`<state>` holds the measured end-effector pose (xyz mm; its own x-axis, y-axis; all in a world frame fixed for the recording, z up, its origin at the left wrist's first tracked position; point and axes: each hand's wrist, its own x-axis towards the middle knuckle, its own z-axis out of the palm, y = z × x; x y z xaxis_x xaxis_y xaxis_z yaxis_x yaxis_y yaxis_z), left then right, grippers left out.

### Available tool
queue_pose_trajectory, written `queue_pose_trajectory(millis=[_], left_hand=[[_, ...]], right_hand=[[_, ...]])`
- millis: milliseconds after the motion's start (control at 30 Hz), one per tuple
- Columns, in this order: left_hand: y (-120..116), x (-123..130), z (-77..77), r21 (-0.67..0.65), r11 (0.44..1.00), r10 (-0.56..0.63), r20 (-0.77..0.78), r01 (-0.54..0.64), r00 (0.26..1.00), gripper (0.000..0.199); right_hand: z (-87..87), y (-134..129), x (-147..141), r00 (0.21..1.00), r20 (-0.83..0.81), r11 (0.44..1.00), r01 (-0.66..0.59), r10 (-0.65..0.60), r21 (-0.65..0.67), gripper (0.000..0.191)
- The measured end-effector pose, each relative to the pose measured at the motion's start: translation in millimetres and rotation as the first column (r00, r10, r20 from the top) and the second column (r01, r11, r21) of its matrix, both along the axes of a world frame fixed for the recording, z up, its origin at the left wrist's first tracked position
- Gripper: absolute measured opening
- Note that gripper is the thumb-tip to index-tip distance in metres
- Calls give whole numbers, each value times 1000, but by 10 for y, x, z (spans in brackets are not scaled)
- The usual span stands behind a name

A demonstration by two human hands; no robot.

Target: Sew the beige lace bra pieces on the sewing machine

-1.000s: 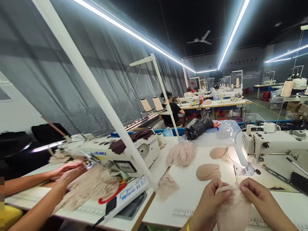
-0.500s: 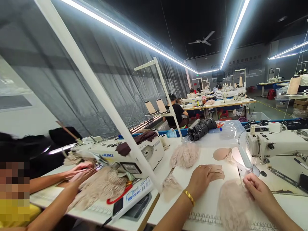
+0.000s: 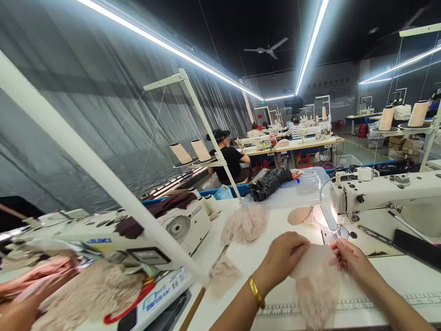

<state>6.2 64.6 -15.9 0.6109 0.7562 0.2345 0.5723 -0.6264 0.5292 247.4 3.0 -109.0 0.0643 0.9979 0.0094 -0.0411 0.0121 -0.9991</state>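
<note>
A sheer, pale beige piece of fabric [image 3: 317, 280] is stretched between my two hands and hangs toward the table's front. My left hand [image 3: 285, 257], with a gold bracelet at the wrist, is closed on its left edge. With fingertips pinched, my right hand [image 3: 349, 257] grips the right edge close to the needle area of a white sewing machine [image 3: 389, 195]. Beige cup-shaped pieces [image 3: 300, 215] lie just behind my hands, beside the machine's lit needle. Left of my hands rest a bunched beige lace bundle [image 3: 246, 224] and a smaller lace piece [image 3: 224, 272].
A ruler strip [image 3: 282, 311] runs along the table's front. Tweezers [image 3: 374, 233] and a black object [image 3: 415, 246] lie at the right. At the left, a co-worker's hands [image 3: 44, 280] are beside another sewing machine [image 3: 182, 225]. A black plastic-wrapped bundle [image 3: 270, 184] sits behind.
My view has turned right. My right hand has lifted the sheer fabric toward my left hand, and both now hold it. The small folded beige strip under my left hand is no longer distinct.
</note>
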Motion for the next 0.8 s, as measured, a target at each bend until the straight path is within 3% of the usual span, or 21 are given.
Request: queue_pose_trajectory(millis=[133,233,267,333,400,433,500,533,667,733,800], left_hand=[[-61,173,-26,-22,996,-86,-73,85,994,24],[-17,209,-52,-47,994,-101,-86,98,991,21],[-2,214,-48,-60,991,-121,-82,117,989,24],[17,232,-18,-131,972,-203,-53,194,978,55],[30,265,34,-272,909,-327,0,314,945,79],[35,285,65,-344,862,-386,34,373,922,80],[45,319,136,-420,789,-450,100,448,887,65],[49,329,174,-416,784,-457,117,461,882,55],[58,322,321,-215,893,-374,139,396,917,23],[68,297,366,-116,936,-311,168,332,936,22],[80,260,367,107,959,-280,204,263,938,21]], right_hand=[[61,-44,10,998,64,999,-29,27,38,70],[161,-101,-4,983,176,994,-59,43,87,54],[213,-131,-10,974,218,991,-79,55,105,47],[343,-203,-15,946,312,980,-136,86,144,31],[502,-274,3,903,412,960,-211,119,185,19],[587,-301,24,879,459,947,-247,130,206,15],[760,-322,91,826,550,916,-309,126,254,14],[844,-314,132,803,585,901,-333,115,279,13],[1141,-215,260,607,781,769,-424,-151,478,20],[1251,-181,256,509,793,661,-472,-335,583,27],[1309,-176,210,468,719,508,-510,-514,695,29]])
